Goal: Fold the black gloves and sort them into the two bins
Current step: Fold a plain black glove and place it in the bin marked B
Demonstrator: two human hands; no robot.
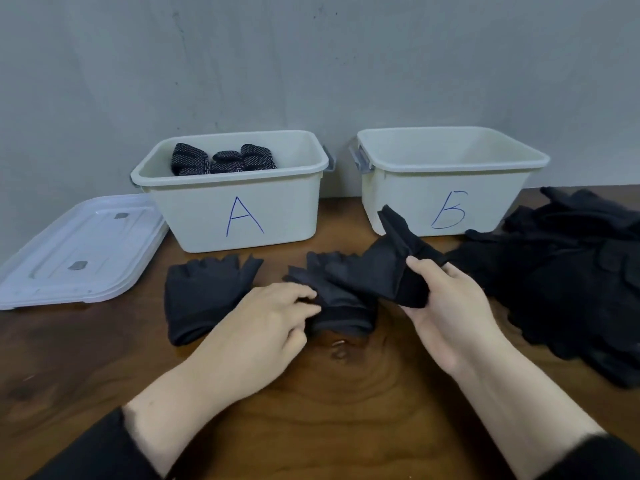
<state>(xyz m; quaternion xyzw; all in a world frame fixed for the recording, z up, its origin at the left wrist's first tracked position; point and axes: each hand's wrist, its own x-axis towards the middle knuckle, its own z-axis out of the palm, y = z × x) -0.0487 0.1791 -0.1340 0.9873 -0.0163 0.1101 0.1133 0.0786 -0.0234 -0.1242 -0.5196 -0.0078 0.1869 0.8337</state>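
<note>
Two white bins stand at the back of the wooden table. Bin A [194,202] holds several folded dotted black gloves [221,159]. Bin Б [498,199] looks empty from here. One black glove [201,299] lies flat to the left. My left hand [273,323] pinches the cuff of a second black glove [339,306] lying in the middle. My right hand [446,299] grips a third black glove [388,268] and holds it lifted, its end sticking up in front of bin Б.
A heap of loose black gloves [571,271] covers the table's right side. A clear plastic lid [79,251] lies left of bin A. A grey wall rises behind the bins. Bare wood [329,410] lies between my forearms.
</note>
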